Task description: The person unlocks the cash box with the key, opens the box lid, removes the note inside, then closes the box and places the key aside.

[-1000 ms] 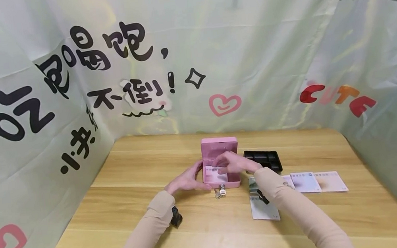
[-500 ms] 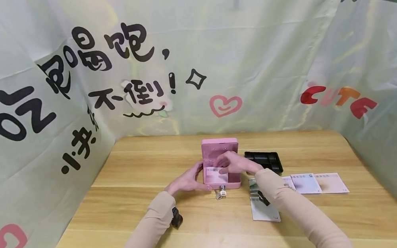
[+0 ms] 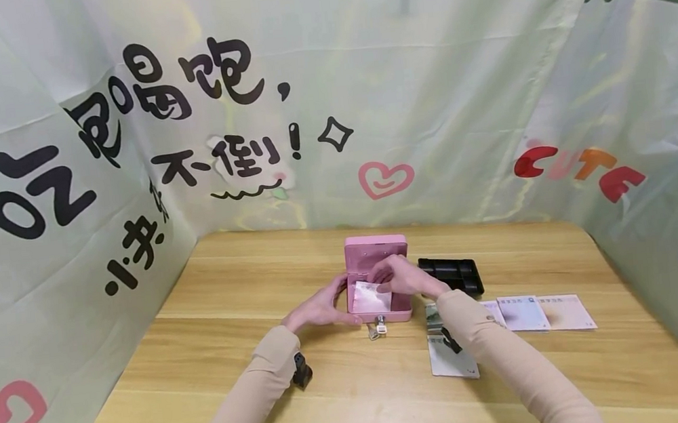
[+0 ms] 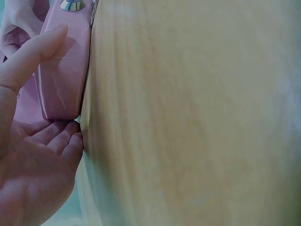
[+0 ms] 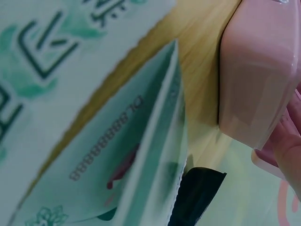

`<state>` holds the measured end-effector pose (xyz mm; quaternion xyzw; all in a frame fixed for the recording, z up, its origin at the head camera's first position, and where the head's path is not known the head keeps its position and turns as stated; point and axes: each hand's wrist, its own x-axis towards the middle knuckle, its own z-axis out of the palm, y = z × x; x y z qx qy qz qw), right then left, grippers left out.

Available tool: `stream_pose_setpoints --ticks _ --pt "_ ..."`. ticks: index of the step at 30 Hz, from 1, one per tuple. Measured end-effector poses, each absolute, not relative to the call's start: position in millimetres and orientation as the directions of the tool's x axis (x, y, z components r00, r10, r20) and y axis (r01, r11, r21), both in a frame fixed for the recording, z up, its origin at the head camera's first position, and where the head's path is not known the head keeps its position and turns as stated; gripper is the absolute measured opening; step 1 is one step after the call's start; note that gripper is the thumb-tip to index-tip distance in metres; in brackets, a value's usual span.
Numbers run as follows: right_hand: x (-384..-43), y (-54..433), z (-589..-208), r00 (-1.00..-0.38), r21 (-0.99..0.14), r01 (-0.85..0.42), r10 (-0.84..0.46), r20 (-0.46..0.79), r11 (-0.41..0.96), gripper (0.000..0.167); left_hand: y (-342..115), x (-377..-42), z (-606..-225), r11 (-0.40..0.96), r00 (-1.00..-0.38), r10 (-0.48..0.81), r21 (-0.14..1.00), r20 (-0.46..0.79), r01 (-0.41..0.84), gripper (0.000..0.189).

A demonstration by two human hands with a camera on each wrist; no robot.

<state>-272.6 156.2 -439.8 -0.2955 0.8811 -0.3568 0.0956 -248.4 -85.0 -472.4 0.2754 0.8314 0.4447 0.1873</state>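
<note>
A small pink metal cash box [image 3: 374, 240] stands on the table with its lid raised. My left hand [image 3: 322, 307] holds its front left corner; in the left wrist view the thumb [image 4: 47, 44] lies on the front face and the other fingers touch the side. Inside the box is a pinkish banknote [image 3: 372, 298]. Reaching in from the right, my right hand [image 3: 409, 278] has its curled fingers on that note's upper right edge. The right wrist view shows only part of this hand [image 5: 288, 143] beyond the box wall, its fingertips hidden.
Keys [image 3: 373, 332] hang at the box's front lock. To the right lies a black compartment tray [image 3: 466, 269]. Nearer are banknotes: a grey-green one [image 3: 451, 358], a dark green one [image 3: 433, 318], a blue one [image 3: 522, 312] and an orange one [image 3: 569, 312]. Printed cloth walls surround the table.
The pinkish banknote in the box has shifted slightly and tilted, and its surface now shines. My right hand has moved a little with it. The left hand stays on the box.
</note>
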Motion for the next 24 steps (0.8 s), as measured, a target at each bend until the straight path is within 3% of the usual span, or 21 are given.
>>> stream_pose_setpoints --ticks 6,24 --pt "-272.8 158.3 -441.7 -0.815 -0.645 -0.484 -0.573 0.086 0.592 0.02 -86.0 -251.6 -475.8 0.446 -0.77 0.636 0.841 -0.057 0.307 0.107" --pt "-268.4 163.2 -443.2 -0.845 -0.715 -0.418 -0.529 0.079 0.561 0.016 -85.4 -249.1 -472.6 0.452 -0.768 0.638 0.837 -0.06 0.31 0.108"
